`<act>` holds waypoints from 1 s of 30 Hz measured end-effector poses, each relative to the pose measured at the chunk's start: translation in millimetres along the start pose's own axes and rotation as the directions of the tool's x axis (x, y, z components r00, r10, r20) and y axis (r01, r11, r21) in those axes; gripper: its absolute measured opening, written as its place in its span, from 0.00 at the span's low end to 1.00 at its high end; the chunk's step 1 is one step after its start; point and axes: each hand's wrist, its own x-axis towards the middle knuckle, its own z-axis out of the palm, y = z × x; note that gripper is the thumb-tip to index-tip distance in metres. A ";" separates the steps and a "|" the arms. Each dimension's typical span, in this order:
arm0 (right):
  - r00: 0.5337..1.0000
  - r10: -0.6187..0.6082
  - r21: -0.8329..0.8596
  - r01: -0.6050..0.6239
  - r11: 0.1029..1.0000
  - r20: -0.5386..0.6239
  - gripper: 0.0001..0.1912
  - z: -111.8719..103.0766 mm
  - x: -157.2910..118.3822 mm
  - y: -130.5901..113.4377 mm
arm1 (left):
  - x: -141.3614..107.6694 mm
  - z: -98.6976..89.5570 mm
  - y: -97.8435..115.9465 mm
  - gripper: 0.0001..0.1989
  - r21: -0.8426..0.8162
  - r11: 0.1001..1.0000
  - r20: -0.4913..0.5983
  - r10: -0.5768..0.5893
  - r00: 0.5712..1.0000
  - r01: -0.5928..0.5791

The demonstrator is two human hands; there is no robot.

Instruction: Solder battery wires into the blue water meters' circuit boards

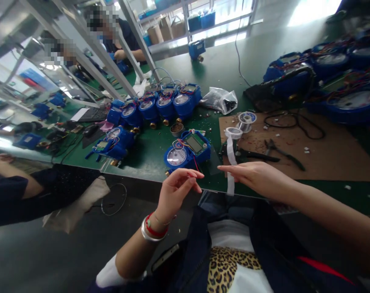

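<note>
My left hand (177, 189) is at the table's front edge, its thumb and fingers curled together in a pinch. What they hold, if anything, is too small to make out. Just beyond it lies a blue water meter (177, 156) with a round dial, an uncovered display board (194, 143) and loose wires. A red wire (196, 162) runs from the meter down toward my left fingertips. My right hand (252, 175) is stretched flat, fingers straight, over a white tape strip (231, 154) hanging from its roll (234, 132). Whether it touches the strip is unclear.
Several blue meters (146, 105) stand in a row behind, more at the right (353, 99). Cardboard (325, 162) carries pliers (284, 154), a solder spool (247, 119) and a black cable. A small round tin (177, 129) and a plastic bag (220, 99) lie beyond. Co-workers sit left and across.
</note>
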 end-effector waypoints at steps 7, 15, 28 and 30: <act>0.969 0.182 -0.256 -0.220 0.941 -0.164 0.19 5.3 -4.5 30.7 | 31.7 37.5 -3.9 0.06 0.344 0.930 0.187 0.070 0.980 -0.132; 0.933 0.223 -0.052 -0.247 0.968 -0.284 0.26 15.5 -13.4 34.8 | 45.6 62.9 -16.8 0.05 0.502 0.807 0.266 0.199 0.943 -0.312; 0.946 0.158 0.048 -0.151 0.987 -0.284 0.33 10.1 -41.6 22.0 | 31.7 66.2 -37.6 0.03 0.492 0.795 0.219 0.283 0.934 -0.356; 0.920 0.182 0.087 -0.161 0.983 -0.348 0.32 6.3 -44.3 27.8 | 30.9 68.3 -35.7 0.03 0.487 0.797 0.219 0.286 0.933 -0.358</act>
